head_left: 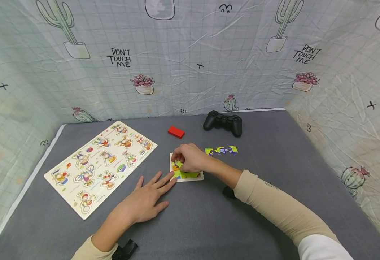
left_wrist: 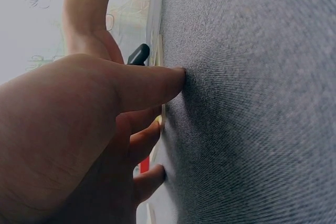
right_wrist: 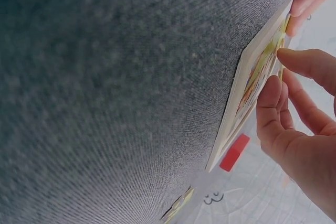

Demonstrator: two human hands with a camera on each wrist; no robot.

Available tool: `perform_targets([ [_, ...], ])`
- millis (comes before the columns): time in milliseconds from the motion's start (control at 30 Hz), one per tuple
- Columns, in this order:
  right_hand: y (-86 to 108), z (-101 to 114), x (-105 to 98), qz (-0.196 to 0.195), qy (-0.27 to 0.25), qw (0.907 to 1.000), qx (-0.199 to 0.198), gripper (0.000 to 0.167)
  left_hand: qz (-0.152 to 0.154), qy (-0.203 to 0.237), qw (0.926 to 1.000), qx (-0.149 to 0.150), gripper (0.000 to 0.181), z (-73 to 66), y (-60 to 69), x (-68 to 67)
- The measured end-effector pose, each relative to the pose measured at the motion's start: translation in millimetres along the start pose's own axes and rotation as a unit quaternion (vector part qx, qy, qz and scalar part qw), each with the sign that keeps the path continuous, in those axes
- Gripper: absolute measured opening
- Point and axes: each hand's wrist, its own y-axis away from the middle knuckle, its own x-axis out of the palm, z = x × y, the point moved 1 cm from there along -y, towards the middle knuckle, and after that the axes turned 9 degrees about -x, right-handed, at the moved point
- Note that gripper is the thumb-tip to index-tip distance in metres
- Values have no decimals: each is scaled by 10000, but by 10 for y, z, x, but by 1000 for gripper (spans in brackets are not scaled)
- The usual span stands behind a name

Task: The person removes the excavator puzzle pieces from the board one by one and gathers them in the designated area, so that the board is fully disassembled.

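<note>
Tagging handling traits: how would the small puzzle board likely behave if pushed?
The small puzzle board looks thin and straight-edged, so probably stiff. Lying flat, it seems unlikely to tip. The left hand at its edge might limit sliding.

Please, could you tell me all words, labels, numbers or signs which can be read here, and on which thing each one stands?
"DON'T TOUCH ME": printed twice on the backdrop cloth, left and right.
"X": small crossed marks, also on the backdrop cloth.
Too small to read: captions on the large picture board, and print on the right sleeve.
No readable text on the small puzzle board or game controller.
</note>
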Motion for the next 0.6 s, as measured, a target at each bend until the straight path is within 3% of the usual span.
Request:
perform_targets([
  [600, 161, -118, -83, -51, -268, 9994, 207, 26, 83, 15, 9999, -82, 70, 2, -8, -7],
])
